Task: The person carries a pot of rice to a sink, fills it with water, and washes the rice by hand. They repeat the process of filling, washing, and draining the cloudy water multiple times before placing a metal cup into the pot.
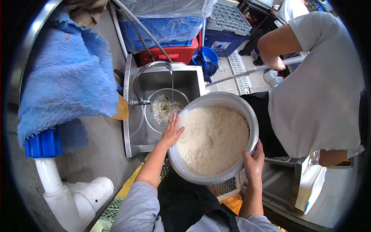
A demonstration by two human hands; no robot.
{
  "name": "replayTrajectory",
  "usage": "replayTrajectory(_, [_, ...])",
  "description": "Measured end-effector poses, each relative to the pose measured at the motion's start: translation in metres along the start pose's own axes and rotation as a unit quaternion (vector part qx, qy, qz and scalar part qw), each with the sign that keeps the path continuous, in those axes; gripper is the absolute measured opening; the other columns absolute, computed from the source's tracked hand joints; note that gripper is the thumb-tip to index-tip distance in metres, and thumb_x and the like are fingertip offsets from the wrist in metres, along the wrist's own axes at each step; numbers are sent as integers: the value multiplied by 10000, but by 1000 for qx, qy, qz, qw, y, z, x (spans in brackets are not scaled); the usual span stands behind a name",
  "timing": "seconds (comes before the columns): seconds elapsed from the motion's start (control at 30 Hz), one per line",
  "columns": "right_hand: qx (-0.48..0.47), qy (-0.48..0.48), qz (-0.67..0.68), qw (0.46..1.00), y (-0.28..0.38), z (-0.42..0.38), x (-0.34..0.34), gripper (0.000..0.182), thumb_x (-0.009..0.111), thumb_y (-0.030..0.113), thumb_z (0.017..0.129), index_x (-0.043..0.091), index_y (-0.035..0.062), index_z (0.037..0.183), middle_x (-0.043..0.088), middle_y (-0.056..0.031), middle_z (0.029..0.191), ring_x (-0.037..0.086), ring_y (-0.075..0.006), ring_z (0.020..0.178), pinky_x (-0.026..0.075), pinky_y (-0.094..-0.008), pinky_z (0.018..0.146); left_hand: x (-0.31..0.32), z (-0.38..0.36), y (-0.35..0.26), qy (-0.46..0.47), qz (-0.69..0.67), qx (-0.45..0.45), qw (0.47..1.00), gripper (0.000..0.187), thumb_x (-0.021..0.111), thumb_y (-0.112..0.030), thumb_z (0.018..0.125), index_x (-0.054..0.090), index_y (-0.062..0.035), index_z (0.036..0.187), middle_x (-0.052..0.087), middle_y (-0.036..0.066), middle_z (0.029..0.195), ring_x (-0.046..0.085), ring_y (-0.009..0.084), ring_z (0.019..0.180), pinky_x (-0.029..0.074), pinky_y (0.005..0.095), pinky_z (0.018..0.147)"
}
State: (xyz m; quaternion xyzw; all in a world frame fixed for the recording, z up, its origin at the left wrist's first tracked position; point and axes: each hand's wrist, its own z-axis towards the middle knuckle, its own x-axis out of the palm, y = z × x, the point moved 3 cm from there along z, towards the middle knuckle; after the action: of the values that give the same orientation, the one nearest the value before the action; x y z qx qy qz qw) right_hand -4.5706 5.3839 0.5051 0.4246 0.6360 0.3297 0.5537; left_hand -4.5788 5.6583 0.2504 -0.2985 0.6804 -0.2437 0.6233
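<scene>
A large round whitish tub (253, 127) full of white rice (216, 139) is held in front of my body, tilted a little. My left hand (172, 132) grips its left rim, fingers lying along the edge. On the lower right side, my right hand (255, 161) is wrapped round the rim with the thumb on top. Just past the tub is a steel sink (156, 82). In it sits a round strainer or bowl (181, 94) holding wet white grains and darker bits (165, 110). A thin stream of water falls there from the curved faucet (143, 69).
At right, close to the tub, a person in a white shirt (317, 85) holds a long pole (247, 73). A blue towel (69, 73) and white pipe (73, 201) are at left. Behind the sink stand a red cooler (177, 52), blue bucket (210, 54) and grey rack (228, 17).
</scene>
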Motion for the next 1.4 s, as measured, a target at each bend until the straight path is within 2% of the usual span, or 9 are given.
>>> replayTrajectory(0.17, [15,-4,15,1000,-8,2,-3,585,486,-35,711,350,-78,1279,502,-179,1176,504,-225,1086,368,-316,941,-4,4,0,9,-11,-5,1000,641,437,-330,912,170,5,1388,79,192,1474,76,328,1368,121,393,1108])
replayTrajectory(0.27, [-12,0,39,999,-4,1,1,585,489,-37,705,357,-79,1273,508,-178,1157,513,-224,1069,381,-319,930,0,2,5,7,-12,-4,1000,656,427,-364,912,168,-4,1395,76,184,1477,80,321,1368,125,392,1107])
replayTrajectory(0.97, [-1,-1,42,999,3,1,7,571,525,-41,720,360,-83,1265,515,-139,1108,516,-183,996,395,-283,889,1,1,11,6,-19,0,1000,647,410,-363,922,150,-13,1401,52,181,1481,64,313,1372,120,389,1108])
replayTrajectory(1.17, [-25,11,59,998,0,4,9,568,533,-49,733,348,-88,1269,496,-150,1144,498,-189,1045,378,-286,912,0,1,10,-4,-13,2,1000,648,434,-342,915,157,-12,1399,44,190,1479,71,338,1367,134,404,1103])
replayTrajectory(1.4, [7,15,54,998,7,3,10,591,537,-58,736,323,-93,1286,485,-164,1161,488,-196,1068,369,-285,922,0,-1,10,-7,-7,2,1000,648,444,-334,910,168,-6,1396,37,198,1478,75,344,1365,135,405,1103])
